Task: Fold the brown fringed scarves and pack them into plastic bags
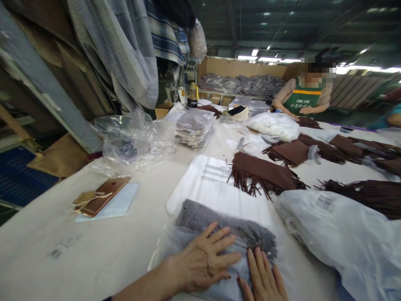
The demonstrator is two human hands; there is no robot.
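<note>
Both hands are lying flat on a folded grey garment (219, 225) inside a clear plastic bag (163, 246), at the near edge of the table (94, 251). The left hand (203, 261) is pressing down on the middle of the garment, fingers spread and extended, grip open and pinching nothing. The right hand (263, 280) is lying just beside it to the right, fingers held together and flat, its palm cut off by the lower frame edge; it too is gripping nothing. The garment's far right edge is showing a fringe (250, 240), just beyond the right fingertips.

A flat white bag (216, 184) is lying partly under the garment's far edge. A brown fringed piece (260, 173) is resting on that bag's far right corner. A filled white plastic bag (332, 234) is crowding the garment's right side, near but apart. More brown fringed pieces (313, 150) are lying farther right.

To the left, open table surface is running wide to the near left edge. A phone (103, 194) is lying on a white sheet (122, 202), well apart from the hands. Crumpled clear plastic (131, 142) and a stack of bagged garments (194, 129) are sitting farther back. A co-worker in a green apron (302, 100) is standing at the far side of the table.
</note>
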